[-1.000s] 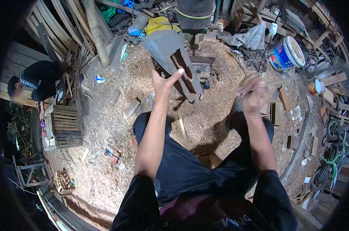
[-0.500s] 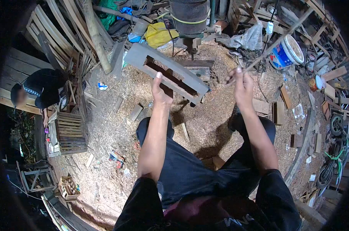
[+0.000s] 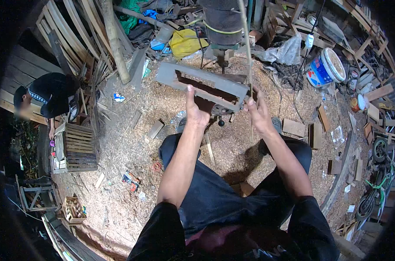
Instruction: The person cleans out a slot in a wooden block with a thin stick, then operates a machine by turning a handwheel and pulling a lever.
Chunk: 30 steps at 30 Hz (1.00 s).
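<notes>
A grey wooden block (image 3: 166,75) with a long rectangular slot cut through it hangs tilted in front of me, its right end lower. My left hand (image 3: 196,114) is closed on its near edge, thumb on top beside the slot and fingers hidden underneath. My right hand (image 3: 260,116) is at the block's right end, its thumb and fingers pinching a long thin stick (image 3: 246,48). The stick stands nearly upright in view and crosses the block's right end. Just beyond the block is a machine with a dark cylindrical body (image 3: 223,27); a black knob (image 3: 221,123) shows below the block.
Wood shavings (image 3: 119,152) cover the ground. Offcuts (image 3: 294,128) lie to the right, below a white-and-blue bucket (image 3: 314,71). Another person (image 3: 51,93) bends beside a slatted crate (image 3: 81,150) at left. A yellow sack (image 3: 186,43) lies at the back, and a motorbike (image 3: 376,185) stands far right.
My right hand has moved left to the block's end, and the stick has swung from a slant to nearly upright. The block has shifted slightly right and levelled out.
</notes>
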Available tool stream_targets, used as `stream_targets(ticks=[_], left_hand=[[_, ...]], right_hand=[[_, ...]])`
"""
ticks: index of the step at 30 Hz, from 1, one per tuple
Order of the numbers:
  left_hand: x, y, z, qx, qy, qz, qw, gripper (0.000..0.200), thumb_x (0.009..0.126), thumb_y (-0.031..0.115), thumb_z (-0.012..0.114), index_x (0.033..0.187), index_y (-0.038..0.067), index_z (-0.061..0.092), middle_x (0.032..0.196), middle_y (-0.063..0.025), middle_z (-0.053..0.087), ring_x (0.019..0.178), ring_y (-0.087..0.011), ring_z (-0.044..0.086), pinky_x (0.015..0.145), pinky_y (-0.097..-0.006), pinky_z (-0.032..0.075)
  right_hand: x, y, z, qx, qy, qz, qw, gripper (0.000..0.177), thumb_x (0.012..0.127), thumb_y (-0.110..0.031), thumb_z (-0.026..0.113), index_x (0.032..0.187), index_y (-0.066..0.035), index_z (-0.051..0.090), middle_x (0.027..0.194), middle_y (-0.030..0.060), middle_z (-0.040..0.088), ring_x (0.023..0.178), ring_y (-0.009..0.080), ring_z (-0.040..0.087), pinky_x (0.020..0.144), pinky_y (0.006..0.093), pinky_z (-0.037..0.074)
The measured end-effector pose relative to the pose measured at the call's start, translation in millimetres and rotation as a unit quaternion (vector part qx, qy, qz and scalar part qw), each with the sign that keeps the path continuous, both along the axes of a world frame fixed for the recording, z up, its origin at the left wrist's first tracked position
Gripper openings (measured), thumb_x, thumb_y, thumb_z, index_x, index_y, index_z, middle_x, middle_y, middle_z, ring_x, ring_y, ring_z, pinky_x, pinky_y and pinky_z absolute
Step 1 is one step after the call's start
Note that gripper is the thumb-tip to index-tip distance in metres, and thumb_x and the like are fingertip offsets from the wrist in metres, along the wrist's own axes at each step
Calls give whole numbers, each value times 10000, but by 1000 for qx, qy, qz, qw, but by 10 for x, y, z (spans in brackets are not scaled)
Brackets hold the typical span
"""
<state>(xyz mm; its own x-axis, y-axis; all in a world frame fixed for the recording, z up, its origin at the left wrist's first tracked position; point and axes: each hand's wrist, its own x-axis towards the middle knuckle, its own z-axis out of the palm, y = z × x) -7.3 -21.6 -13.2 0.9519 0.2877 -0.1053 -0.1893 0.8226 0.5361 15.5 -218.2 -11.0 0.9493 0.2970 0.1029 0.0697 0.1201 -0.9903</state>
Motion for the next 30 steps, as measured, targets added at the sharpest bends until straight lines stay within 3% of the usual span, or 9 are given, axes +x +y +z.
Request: stream_targets(ticks=[5, 7, 10, 15, 18, 21, 22, 26, 30], left_hand=[[38, 44, -237, 55, -6, -49, 997, 738, 761, 546, 758, 1280, 111, 466, 1221, -74, 554, 1171, -275, 531, 974, -509, 463], [28, 51, -241, 98, 7, -60, 993, 899, 753, 626, 719, 1398, 102, 375, 1325, -109, 502, 1251, -316, 479, 1011, -549, 426], [-34, 34, -56, 8, -44, -59, 997, 914, 771, 670, 665, 1427, 121, 342, 1370, -123, 469, 1277, -347, 450, 1003, -605, 405], [-70, -32, 81, 18, -16, -43, 999, 829, 806, 602, 655, 1427, 149, 345, 1377, -120, 464, 1288, -352, 446, 992, -645, 409], [-22, -11, -11, 8, -19, -34, 999, 783, 813, 554, 663, 1410, 147, 362, 1360, -117, 477, 1281, -351, 459, 999, -662, 410], [-42, -25, 23, 7, -8, -21, 1000, 853, 800, 558, 666, 1454, 159, 291, 1427, -140, 407, 1319, -386, 413, 1019, -670, 385], [-45, -34, 33, -4, 1, -18, 1000, 864, 793, 565, 669, 1456, 163, 288, 1428, -139, 405, 1320, -388, 411, 1030, -672, 373], [-45, -24, -1, -20, -9, -34, 999, 897, 769, 577, 673, 1467, 180, 274, 1443, -133, 386, 1341, -391, 383, 1073, -683, 315], [-83, -82, 48, -23, 22, 15, 999, 788, 800, 583, 632, 1389, 123, 384, 1350, -125, 467, 1248, -356, 477, 989, -659, 427]], right_hand=[[-9, -7, 108, -33, 47, -36, 998, 1041, 805, -465, 750, 1466, 104, 182, 1373, 277, 415, 1251, 298, 472, 1043, 411, 396], [-36, -40, 261, -34, 86, -50, 994, 1028, 807, -438, 750, 1467, 111, 185, 1391, 285, 403, 1275, 314, 458, 1063, 413, 376], [125, -156, 92, -37, 51, -58, 996, 1010, 807, -418, 748, 1470, 108, 196, 1394, 282, 411, 1289, 323, 450, 1073, 404, 362], [170, -231, 86, -42, 16, -81, 996, 913, 856, -476, 687, 1462, 62, 267, 1341, 217, 469, 1233, 288, 479, 1052, 388, 370], [162, -149, 111, -27, 6, -147, 989, 739, 939, -482, 582, 1408, 42, 352, 1187, 132, 541, 1037, 212, 539, 926, 345, 441], [352, -293, 40, 4, 116, -113, 987, 604, 994, -470, 492, 1346, 14, 416, 990, 43, 536, 795, 113, 491, 742, 274, 437], [342, -252, 48, 39, 106, -142, 983, 499, 1004, -440, 489, 1254, -8, 482, 881, 5, 493, 682, 63, 417, 594, 233, 358], [253, -189, 170, 74, 113, -138, 981, 401, 1003, -432, 499, 1135, -56, 529, 903, 2, 528, 662, 57, 441, 568, 219, 356], [197, -175, 142, 8, 133, -109, 985, 514, 966, -475, 552, 1195, -20, 484, 751, -14, 486, 603, 65, 431, 532, 231, 338]])
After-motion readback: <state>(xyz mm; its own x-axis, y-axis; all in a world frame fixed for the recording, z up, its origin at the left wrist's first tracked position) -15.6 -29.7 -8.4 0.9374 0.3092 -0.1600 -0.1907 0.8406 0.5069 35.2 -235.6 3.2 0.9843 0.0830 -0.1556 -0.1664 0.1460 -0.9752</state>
